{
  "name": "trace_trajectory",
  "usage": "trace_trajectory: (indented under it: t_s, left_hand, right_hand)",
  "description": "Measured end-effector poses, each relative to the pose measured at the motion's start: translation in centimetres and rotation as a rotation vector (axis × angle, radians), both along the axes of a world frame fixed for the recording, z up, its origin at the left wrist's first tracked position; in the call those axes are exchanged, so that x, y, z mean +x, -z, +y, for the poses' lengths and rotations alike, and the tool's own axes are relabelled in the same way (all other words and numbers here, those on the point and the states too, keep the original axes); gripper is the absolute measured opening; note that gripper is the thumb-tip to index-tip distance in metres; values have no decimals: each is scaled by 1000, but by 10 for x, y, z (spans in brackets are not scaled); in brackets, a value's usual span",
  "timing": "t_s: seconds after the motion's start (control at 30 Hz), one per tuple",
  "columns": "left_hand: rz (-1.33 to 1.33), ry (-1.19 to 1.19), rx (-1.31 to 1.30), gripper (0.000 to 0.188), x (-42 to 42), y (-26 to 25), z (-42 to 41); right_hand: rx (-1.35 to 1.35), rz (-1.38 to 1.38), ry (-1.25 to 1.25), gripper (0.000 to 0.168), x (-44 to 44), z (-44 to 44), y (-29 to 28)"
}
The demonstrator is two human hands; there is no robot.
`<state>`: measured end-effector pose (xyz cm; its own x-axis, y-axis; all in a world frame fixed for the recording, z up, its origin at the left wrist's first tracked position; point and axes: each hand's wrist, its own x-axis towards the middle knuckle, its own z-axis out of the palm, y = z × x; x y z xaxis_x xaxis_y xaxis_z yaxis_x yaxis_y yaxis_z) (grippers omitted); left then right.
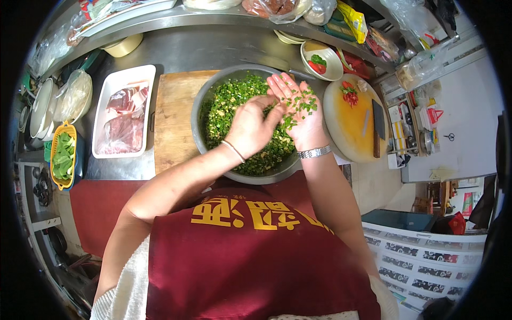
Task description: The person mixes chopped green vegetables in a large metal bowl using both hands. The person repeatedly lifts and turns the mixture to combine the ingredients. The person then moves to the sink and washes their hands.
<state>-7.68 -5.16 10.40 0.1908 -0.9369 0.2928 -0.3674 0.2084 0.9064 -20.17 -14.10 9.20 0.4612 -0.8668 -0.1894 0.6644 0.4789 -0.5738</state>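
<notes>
A grey metal bowl (pixel 199 120) holds finely chopped greens (pixel 234 94) mixed with pale yellow bits. Above it, my right hand (pixel 300 106) is turned palm up, fingers extended, with chopped green pieces stuck to the palm and fingers. A metal-banded watch circles that wrist. My left hand (pixel 254 124), with a bracelet at the wrist, reaches across the bowl. Its curled fingers and thumb meet at the edge of the right palm; whether they pinch any greens is hidden. Partly under the bowl lies a wooden board (pixel 176 120).
A white tray (pixel 97 136) of raw meat stands left, beyond it a yellow basket (pixel 55 168) of leafy greens. On the right, a round cutting board (pixel 340 120) carries a cleaver (pixel 378 120) and chopped red pepper (pixel 350 99). A loaded metal shelf (pixel 208 18) overhangs the back.
</notes>
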Motion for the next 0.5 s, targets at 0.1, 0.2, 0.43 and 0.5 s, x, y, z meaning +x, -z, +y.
trace_trajectory:
  t_s: [0.1,0.2,0.43,0.5]
  left_hand:
    - [131,-47,72,45,-12,0,3]
    - [130,-78,67,42,-14,-5,13]
    - [86,-134,-143,18,-7,8,16]
    - [62,-5,-10,18,2,-4,23]
  right_hand:
    - [-76,-12,101,51,17,4,3]
    - [-208,60,155,56,27,3,8]
    - [-162,-9,172,58,38,6,6]
    - [-99,-69,190,55,36,4,2]
